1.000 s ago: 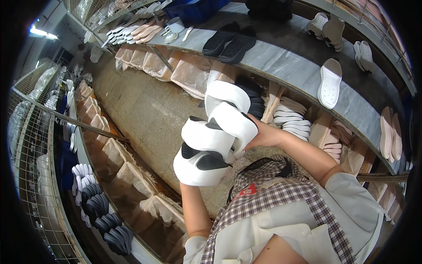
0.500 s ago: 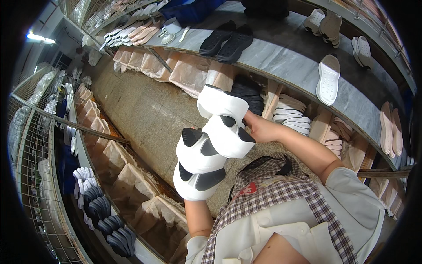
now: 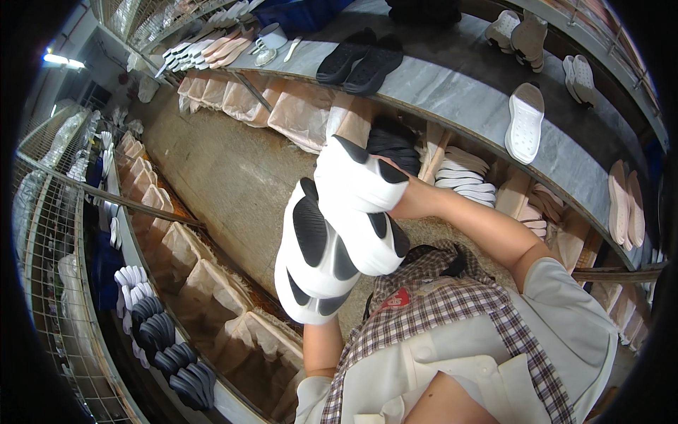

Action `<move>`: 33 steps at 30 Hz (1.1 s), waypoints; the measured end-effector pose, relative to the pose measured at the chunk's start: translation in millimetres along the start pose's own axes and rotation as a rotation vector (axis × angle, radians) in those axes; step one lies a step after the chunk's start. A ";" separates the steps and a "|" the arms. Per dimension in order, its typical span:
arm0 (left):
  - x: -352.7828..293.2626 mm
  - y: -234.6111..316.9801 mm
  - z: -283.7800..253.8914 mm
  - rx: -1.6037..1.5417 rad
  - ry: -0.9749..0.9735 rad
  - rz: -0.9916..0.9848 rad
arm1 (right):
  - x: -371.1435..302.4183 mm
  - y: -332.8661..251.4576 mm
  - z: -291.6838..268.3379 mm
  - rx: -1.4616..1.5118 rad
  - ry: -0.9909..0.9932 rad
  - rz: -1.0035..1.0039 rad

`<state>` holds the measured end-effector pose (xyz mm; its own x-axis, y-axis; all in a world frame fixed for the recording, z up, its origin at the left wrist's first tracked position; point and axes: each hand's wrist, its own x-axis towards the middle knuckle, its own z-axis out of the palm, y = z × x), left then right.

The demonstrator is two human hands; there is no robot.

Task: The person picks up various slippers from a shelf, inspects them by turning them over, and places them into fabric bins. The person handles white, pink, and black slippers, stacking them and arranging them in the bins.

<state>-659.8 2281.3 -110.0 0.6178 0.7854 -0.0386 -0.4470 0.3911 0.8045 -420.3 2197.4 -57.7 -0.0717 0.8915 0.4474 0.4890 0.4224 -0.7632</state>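
Note:
Two white shoe soles with black patches (image 3: 364, 180) are in my right hand (image 3: 407, 201), which grips them from the right side. Overlapping these on the left is another pair of white and black shoe soles (image 3: 311, 247), held up by my left hand. That hand is hidden behind the soles, and only my left forearm (image 3: 322, 346) shows below them. Both pairs are held in front of my checked apron (image 3: 438, 283), above the floor, with their curved sides towards me.
A grey marbled bench (image 3: 452, 92) curves along the far side, bearing black soles (image 3: 361, 62), a white sole (image 3: 525, 124) and pink soles (image 3: 625, 205). Cloth-lined bins (image 3: 300, 116) stand beneath it. To the left are more lined bins (image 3: 205, 283), stacked dark soles (image 3: 191, 385) and a wire rack (image 3: 56, 283).
Both pairs of soles have tilted in my hands, and more of the black patches now shows. The right-hand pair has turned and its lower sole sits lower.

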 end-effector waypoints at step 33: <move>-5.3 -14.6 -14.8 -0.189 0.053 -0.219 | -15.4 -50.5 -17.4 0.846 0.065 0.599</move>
<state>-666.1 2278.5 -130.3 0.6803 0.6945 -0.2342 -0.4223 0.6326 0.6492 -428.8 2159.5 -17.9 0.0410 0.9933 -0.1077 -0.3424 -0.0873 -0.9355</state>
